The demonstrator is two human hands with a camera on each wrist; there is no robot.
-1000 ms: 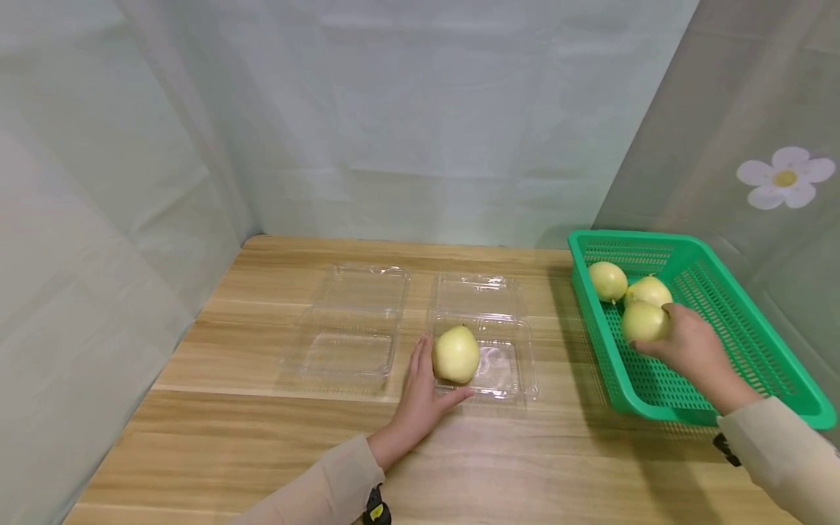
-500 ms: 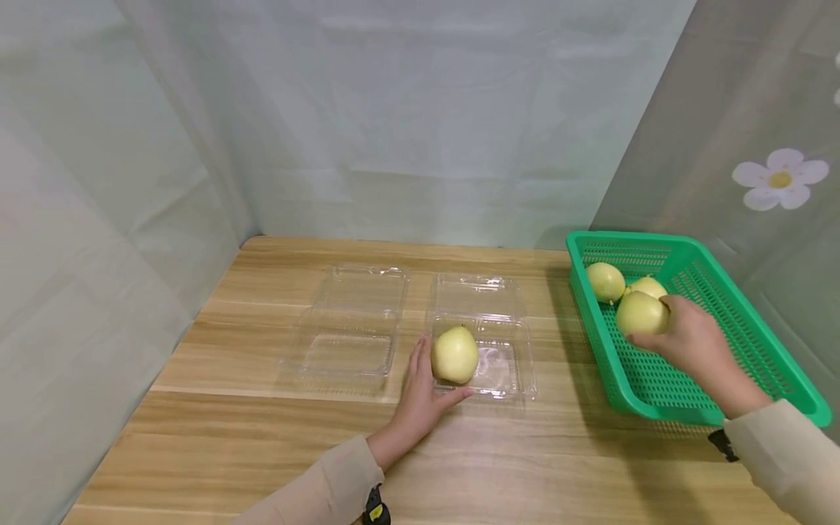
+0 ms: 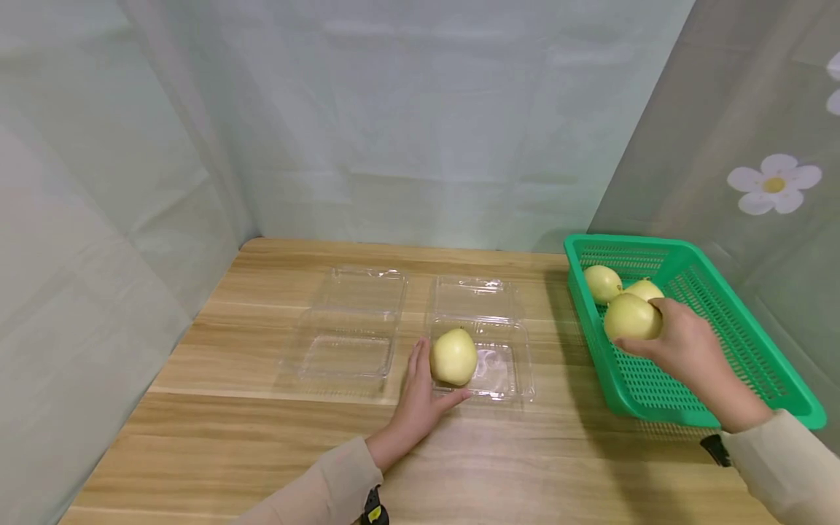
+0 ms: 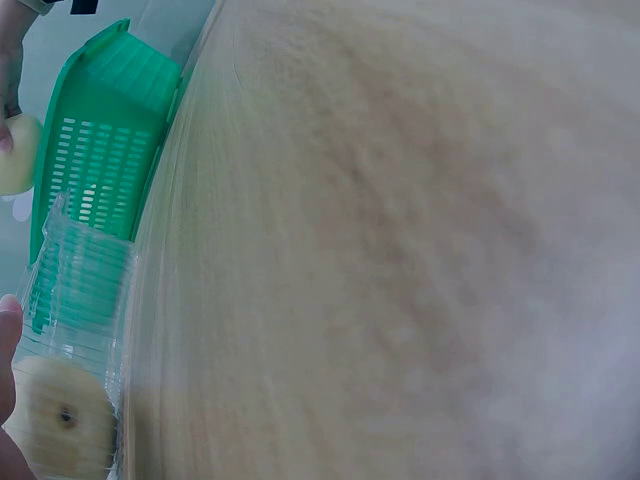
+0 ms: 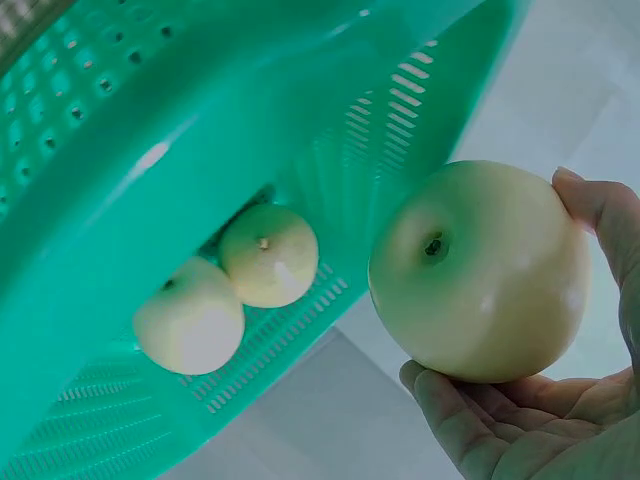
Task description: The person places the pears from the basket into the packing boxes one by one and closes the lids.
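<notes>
My right hand [image 3: 689, 343] grips a pale yellow pear [image 3: 633, 319], thumb on one side and fingers on the other. It holds the pear above the green basket [image 3: 755, 321], where two more pears, a left one [image 3: 602, 284] and a right one [image 3: 644, 290], lie together. A clear plastic clamshell box [image 3: 495, 368] stands with its lid folded back, one pear [image 3: 453, 356] in its left half. My left hand [image 3: 418, 407] rests at that box's near left corner, fingers along the side and thumb along the front. The right wrist view shows the held pear [image 5: 480, 270] large, its dark end facing the camera.
A second clear clamshell box [image 3: 348, 355], lid folded back, stands to the left on the wooden table [image 3: 262, 437]. Pale cloth [image 3: 420, 146] hangs behind and at the sides. The basket's raised rim [image 3: 593, 350] lies between the held pear and the boxes.
My right hand has lifted the pear a little higher and carried it slightly left inside the basket's outline. The left hand keeps its place at the box.
</notes>
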